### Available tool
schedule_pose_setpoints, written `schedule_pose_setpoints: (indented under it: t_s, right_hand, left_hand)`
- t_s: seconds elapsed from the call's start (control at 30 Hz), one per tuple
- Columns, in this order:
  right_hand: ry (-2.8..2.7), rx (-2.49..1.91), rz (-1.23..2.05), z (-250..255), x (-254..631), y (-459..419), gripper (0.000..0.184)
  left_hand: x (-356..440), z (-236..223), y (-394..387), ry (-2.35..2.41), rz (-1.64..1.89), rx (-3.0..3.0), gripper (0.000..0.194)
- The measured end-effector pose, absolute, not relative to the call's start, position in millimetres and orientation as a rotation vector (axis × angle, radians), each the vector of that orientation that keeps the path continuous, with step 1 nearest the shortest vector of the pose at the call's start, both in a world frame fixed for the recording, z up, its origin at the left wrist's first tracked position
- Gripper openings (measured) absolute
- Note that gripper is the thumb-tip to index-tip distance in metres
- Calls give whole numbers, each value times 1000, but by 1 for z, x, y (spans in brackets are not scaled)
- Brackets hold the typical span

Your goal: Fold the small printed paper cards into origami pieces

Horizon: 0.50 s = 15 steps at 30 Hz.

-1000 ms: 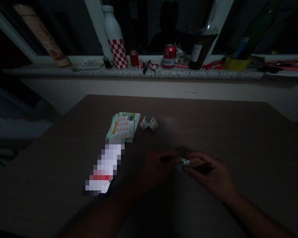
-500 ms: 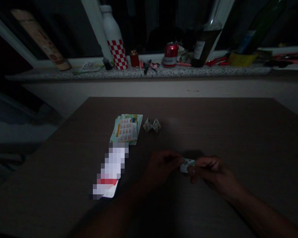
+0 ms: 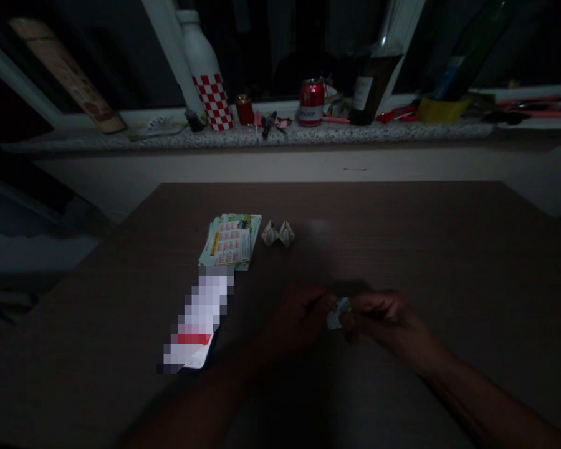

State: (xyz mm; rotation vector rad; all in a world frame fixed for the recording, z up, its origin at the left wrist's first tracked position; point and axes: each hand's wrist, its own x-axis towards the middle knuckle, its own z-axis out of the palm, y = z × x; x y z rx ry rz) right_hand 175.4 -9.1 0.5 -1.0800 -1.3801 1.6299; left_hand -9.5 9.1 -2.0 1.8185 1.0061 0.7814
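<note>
Pinching a small folded piece of printed paper (image 3: 338,313) between us, we are holding it at its left edge with the fingers of our left hand (image 3: 303,315) and at its right edge with the thumb and fingers of our right hand (image 3: 388,321). We are keeping both grips narrow, closed on the paper, in front of us over the wooden table (image 3: 425,249). Beyond it, to the left, a folded paper figure with two points (image 3: 278,234) is standing just beside a stack of printed leaflets (image 3: 231,242); a lit phone (image 3: 199,324) is lying nearer us, its screen blurred.
</note>
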Motion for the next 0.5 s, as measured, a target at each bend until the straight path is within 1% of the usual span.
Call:
schedule_pose_setpoints:
  t_s: [0.07, 0.17, 0.33, 0.5]
  right_hand:
    - [-1416, -1080, 1578, 3, 174, -11, 23]
    - [-1471, -1072, 1584, 4, 174, -12, 26]
    - [-1490, -1074, 1586, 0, 173, -13, 28]
    - [-1450, -1144, 1432, -3, 169, -18, 32]
  left_hand:
    - [-9, -4, 9, 997, 796, 1825, 36]
    - [-10, -4, 10, 939, 818, 1867, 36]
    - [-9, 0, 10, 909, 751, 1943, 38]
    - [-8, -2, 8, 942, 742, 1854, 39]
